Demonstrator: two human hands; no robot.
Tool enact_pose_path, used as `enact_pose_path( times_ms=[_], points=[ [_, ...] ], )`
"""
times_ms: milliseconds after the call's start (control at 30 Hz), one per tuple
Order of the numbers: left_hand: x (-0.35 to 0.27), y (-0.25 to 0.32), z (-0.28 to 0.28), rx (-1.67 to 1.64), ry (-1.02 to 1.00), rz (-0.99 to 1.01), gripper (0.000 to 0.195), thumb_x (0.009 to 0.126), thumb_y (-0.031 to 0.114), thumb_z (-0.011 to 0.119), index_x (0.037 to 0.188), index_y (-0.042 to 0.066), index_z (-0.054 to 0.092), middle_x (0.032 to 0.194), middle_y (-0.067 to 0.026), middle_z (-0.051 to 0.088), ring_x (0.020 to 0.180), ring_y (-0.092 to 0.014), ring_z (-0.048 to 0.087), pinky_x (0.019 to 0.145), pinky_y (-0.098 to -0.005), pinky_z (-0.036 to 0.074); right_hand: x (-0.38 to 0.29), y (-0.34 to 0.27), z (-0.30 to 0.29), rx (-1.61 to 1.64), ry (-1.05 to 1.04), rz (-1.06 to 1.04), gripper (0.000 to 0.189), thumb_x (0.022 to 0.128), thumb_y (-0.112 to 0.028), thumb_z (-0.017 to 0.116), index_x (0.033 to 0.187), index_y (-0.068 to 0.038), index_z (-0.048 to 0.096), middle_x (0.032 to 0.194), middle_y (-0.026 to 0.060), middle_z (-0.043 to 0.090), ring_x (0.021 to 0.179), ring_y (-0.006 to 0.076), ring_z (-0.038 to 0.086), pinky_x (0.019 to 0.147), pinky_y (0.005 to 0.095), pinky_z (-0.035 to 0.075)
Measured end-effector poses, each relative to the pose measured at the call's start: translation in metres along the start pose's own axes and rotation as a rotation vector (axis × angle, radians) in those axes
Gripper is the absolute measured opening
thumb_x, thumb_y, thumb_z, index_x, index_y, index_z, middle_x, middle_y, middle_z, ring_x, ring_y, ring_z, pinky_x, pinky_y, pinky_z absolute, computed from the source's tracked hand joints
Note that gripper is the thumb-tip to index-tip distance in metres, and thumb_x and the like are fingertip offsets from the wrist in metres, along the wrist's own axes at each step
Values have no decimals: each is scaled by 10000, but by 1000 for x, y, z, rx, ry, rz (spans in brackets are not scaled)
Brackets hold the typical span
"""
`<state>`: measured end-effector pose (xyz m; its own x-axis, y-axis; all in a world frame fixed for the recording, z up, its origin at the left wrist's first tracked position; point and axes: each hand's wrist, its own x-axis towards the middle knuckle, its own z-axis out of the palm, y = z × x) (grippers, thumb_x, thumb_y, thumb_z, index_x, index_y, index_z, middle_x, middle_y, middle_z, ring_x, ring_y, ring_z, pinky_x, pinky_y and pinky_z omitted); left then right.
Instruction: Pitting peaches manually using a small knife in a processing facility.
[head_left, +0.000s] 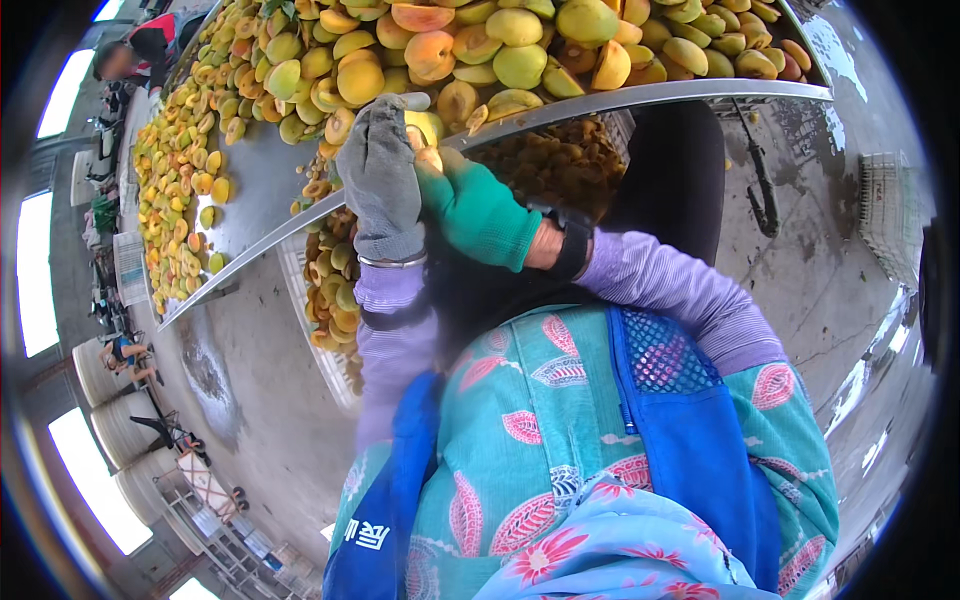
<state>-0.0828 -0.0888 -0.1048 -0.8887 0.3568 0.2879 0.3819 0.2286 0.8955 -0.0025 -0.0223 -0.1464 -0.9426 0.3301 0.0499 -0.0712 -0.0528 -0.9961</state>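
Note:
My left hand (381, 176), in a grey glove with a metal bangle at the wrist, is closed on a yellow-green stone fruit (426, 126) at the near rim of the metal table (645, 93). Close beside it, my right hand (476, 206) wears a green glove with bare fingertips, bent at the same fruit. A small pale piece shows between the two hands; whether it is a tool or part of the fruit I cannot tell. Halved and whole stone fruit, peach- or apricot-like (517, 67), is heaped on the table just beyond my hands.
Below the rim stand a white plastic crate (300, 300) of fruit pieces and another crate holding brownish fruit (562, 161). A dark hooked object (761, 187) lies on the wet floor, near a stack of crates (889, 214). Another person (146, 49) is at the table's far left.

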Motion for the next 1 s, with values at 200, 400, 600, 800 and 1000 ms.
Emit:
enact_pose_path(
  times_ms=[200, 400, 600, 800, 1000],
  points=[
    [18, -12, -11, 317, -223, 270, 222, 897, 155, 496, 955, -4, 639, 890, -93, 670, 750, -184, 613, 681, -298, 486, 1, 13, -10, -19, -54, 22, 377, 944, -356, 484, 952, 18, 530, 806, 261, 588, 750, 409, 586, 644, 444, 450],
    [21, -12, 2, 240, -414, 285, 168, 844, 88, 522, 945, 19, 637, 903, -96, 670, 741, -223, 625, 702, -305, 496, 1, 6, 8, 106, 105, 172, 420, 933, -414, 482, 920, 5, 512, 792, 279, 578, 709, 448, 571, 616, 482, 451],
    [9, -14, 20, -361, 42, -122, 243, 916, 135, 498, 1036, -51, 599, 968, -161, 646, 816, -222, 642, 748, -317, 522, 3, -2, -1, -159, 215, 31, 304, 959, -310, 468, 942, -12, 525, 720, 225, 577, 669, 377, 592, 566, 430, 444],
    [7, 0, 12, -2, -28, 143, 245, 913, 124, 506, 1043, -57, 607, 960, -151, 649, 819, -220, 634, 764, -325, 516, 5, 0, -8, -188, 142, -6, 390, 936, -376, 479, 950, 14, 480, 735, 269, 580, 739, 451, 583, 630, 497, 449],
    [30, -21, 0, 518, -124, 584, 223, 858, 79, 524, 1019, -41, 619, 959, -151, 656, 826, -236, 635, 769, -326, 511, 11, -22, -21, 22, -16, 172, 458, 939, -440, 442, 947, 13, 508, 659, 203, 567, 546, 312, 584, 479, 405, 477]
  ],
)
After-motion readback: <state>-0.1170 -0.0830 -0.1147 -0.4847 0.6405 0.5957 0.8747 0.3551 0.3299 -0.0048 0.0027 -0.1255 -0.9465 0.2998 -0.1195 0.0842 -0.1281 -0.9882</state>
